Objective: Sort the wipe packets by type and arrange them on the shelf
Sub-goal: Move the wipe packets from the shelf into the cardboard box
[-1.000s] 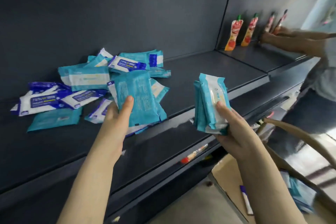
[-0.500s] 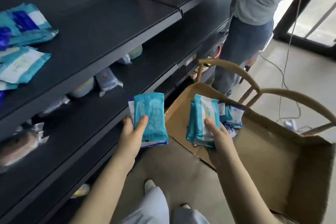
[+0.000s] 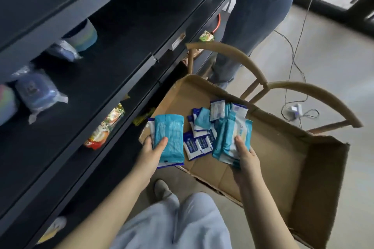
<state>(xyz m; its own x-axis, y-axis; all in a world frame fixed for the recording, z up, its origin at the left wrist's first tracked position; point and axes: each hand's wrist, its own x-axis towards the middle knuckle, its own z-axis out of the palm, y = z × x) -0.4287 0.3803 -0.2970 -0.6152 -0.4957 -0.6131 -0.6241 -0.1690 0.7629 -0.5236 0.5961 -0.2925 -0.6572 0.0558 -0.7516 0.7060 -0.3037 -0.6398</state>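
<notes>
My left hand grips a small stack of wipe packets, a teal one on top and a white and blue one under it. My right hand holds a bundle of teal and white wipe packets. Both hands hover over the near left corner of an open cardboard box. Several loose wipe packets, white and dark blue mixed with teal, lie in that corner of the box between my hands. The dark shelf stands to the left.
The box rests on a wooden chair with a curved back. Another person in jeans stands beyond it beside the shelf. Wrapped tubs and a snack bag sit on lower shelves. A cable and adapter lie on the floor.
My view has swung down from the top shelf's packet pile to the box on the chair. Both hands have lowered over the box, each with the same packets in it.
</notes>
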